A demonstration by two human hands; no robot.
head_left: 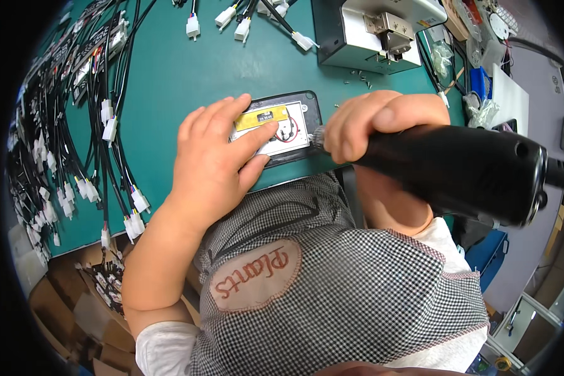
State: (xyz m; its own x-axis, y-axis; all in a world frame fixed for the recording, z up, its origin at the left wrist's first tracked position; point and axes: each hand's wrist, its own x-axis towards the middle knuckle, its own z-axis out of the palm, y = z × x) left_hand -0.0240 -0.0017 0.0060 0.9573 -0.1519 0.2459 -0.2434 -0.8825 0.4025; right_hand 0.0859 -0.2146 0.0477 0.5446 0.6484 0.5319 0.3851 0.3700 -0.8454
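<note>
A flat black case [313, 106] with a white inner panel [298, 119] lies near the table's front edge. On the panel are a yellow-wrapped block [247, 119] and thin red and black wires [289, 130]. My left hand [210, 150] grips the case's left end, its fingers reaching over the block and its thumb at the near side. A black electric screwdriver [464, 166] lies almost level in my right hand [382, 119], fingers wrapped round its front part. Its tip end meets the case's right side; the bit itself is hard to make out.
Bundles of black cables with white connectors [109, 128] cover the table's [163, 75] left side, with more connectors [193, 26] at the far edge. A box-shaped metal machine [370, 47] stands far right, several small screws [360, 76] before it. Cardboard boxes [75, 313] sit below left.
</note>
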